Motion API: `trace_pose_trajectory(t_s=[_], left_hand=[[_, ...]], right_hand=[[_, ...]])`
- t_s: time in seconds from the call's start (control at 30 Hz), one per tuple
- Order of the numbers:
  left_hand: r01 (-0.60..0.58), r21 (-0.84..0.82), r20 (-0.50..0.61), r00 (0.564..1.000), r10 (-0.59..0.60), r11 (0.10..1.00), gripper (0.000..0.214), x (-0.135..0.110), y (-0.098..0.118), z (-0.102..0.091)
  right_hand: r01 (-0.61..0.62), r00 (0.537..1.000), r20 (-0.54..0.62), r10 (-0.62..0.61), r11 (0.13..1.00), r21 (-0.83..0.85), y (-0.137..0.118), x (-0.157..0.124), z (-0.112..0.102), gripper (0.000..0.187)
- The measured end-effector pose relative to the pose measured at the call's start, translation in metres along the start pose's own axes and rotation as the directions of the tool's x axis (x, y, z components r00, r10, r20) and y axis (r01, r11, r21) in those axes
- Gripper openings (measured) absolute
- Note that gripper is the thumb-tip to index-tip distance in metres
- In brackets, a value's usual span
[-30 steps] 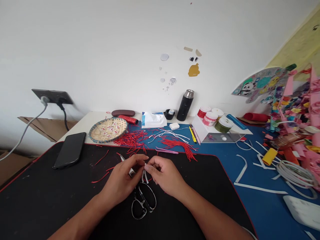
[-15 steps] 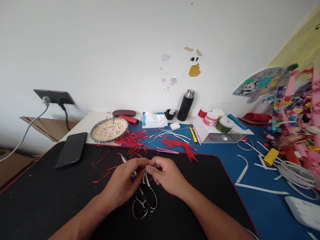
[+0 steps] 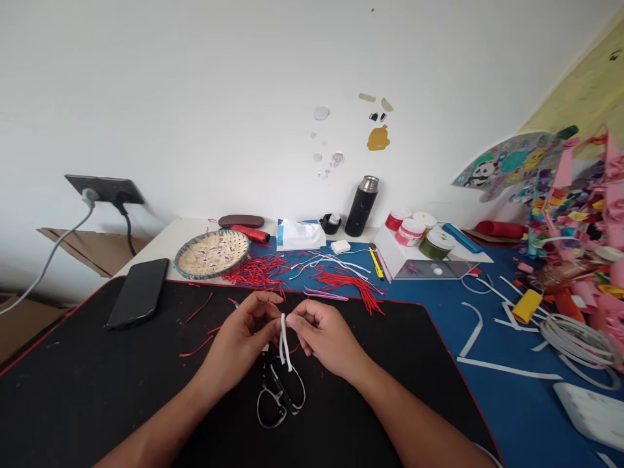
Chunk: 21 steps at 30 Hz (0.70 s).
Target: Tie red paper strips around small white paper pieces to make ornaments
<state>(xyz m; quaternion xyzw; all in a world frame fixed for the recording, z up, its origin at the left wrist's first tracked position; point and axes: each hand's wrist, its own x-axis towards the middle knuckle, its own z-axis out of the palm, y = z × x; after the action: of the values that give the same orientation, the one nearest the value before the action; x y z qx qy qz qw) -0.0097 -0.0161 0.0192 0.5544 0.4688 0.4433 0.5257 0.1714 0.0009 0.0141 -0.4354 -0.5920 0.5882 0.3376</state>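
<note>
Over the black mat [image 3: 97,390], my left hand [image 3: 241,344] and my right hand [image 3: 324,338] meet fingertip to fingertip. Both pinch the top of a thin white paper strip [image 3: 285,341], which is folded and hangs down between them. The left hand also grips a slim metal tool whose tip pokes out beyond its knuckles; I cannot make out what it is. A pair of scissors [image 3: 280,393] lies on the mat just below my hands.
Red paper strips [image 3: 258,270] and white strips [image 3: 331,261] litter the blue mat behind. A woven basket [image 3: 212,253], phone [image 3: 138,293], tissue pack [image 3: 298,234], black flask [image 3: 361,206], paint jars [image 3: 414,229] and coloured paper craft [image 3: 575,214] stand around.
Both hands have lifted slightly and parted a little, so the white strip now hangs in plain view between the fingertips. The scissors have not moved.
</note>
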Motion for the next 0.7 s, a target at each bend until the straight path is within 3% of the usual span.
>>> trace_pose_trajectory(t_s=[0.37,0.7], left_hand=[[0.033,-0.087,0.041,0.999,-0.03,0.996,0.035,0.0012,-0.0034,-0.0033],[0.004,0.055,0.032,0.999,-0.005,0.998,0.029,-0.0017,-0.0041,-0.0005]], right_hand=[[-0.004,1.0,-0.009,0.004,1.0,0.022,0.0002,0.0006,-0.0004,0.015],[0.038,0.999,-0.02,-0.04,0.997,-0.06,0.0069,0.0003,0.0009,0.009]])
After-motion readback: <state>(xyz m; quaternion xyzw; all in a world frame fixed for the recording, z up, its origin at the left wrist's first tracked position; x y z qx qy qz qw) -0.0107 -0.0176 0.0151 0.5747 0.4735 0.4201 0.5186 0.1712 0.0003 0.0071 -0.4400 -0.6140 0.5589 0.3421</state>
